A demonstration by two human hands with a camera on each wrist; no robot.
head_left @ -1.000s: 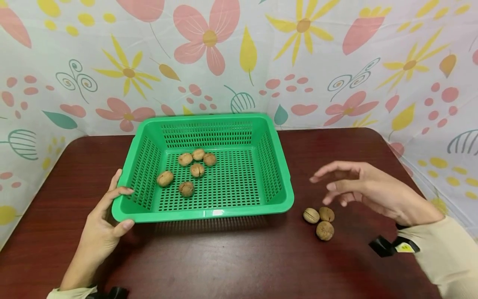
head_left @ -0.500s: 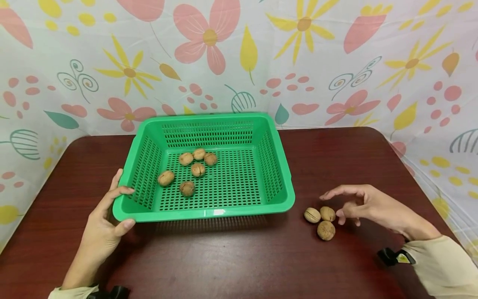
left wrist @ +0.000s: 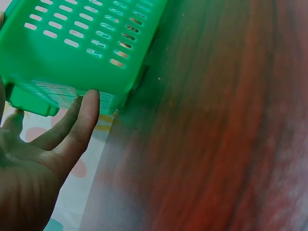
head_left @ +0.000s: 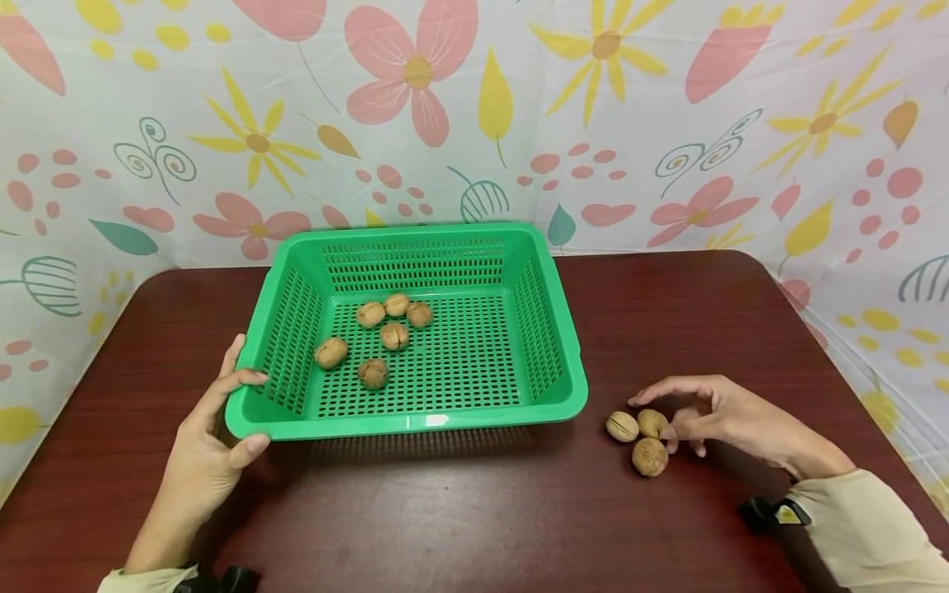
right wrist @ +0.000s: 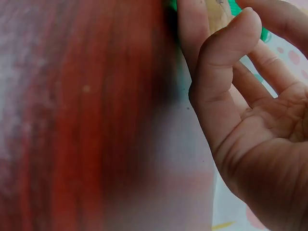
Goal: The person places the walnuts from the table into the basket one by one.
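My left hand (head_left: 203, 461) grips the left front corner of a green slotted plastic basket (head_left: 423, 422), thumb on the front rim and a finger over the side. Several walnuts (head_left: 373, 374) lie inside, toward its left half. Right of the basket, three more walnuts sit close together on the table: a pale one (head_left: 622, 427), one behind (head_left: 652, 422) and a rounder one in front (head_left: 649, 457). Spread about the rear walnut is my right hand (head_left: 730, 420), thumb at its right side and index finger reaching past its far side. The right wrist view shows a walnut (right wrist: 217, 15) beyond the bent thumb.
The dark red-brown wooden table (head_left: 445, 519) has rounded back corners. Behind it hangs a white cloth (head_left: 460, 99) with printed flowers, close to the basket's back rim; it also runs along the right side.
My right hand has come down and toward the front, from above the three walnuts to around the rear one. The left hand keeps its hold, and the basket stays in place.
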